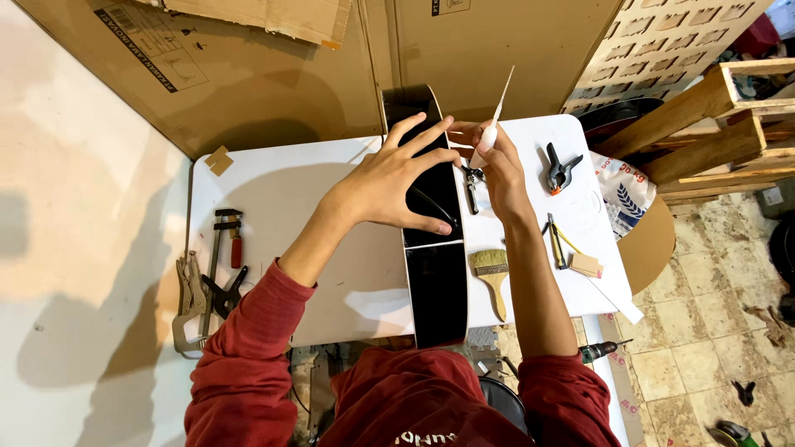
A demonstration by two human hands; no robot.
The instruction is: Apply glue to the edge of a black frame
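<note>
A glossy black guitar body [436, 281] stands on its edge along the middle of the white table [281, 190]. My left hand [397, 178] lies spread over its upper side, fingers apart, pressing against it. My right hand [495, 165] is just to the right of the body, closed around a thin pale strip [497, 112] that points up and away from me. A small metal clamp [473, 184] lies under my right hand, partly hidden.
A paintbrush [493, 277], a black spring clamp [559, 172], yellow-handled cutters [556, 242] and small wood blocks [586, 265] lie right of the guitar. Bar clamps and locking pliers [211, 277] lie at the left edge. Cardboard sheets [273, 74] lean behind; wooden frames [720, 124] stand at right.
</note>
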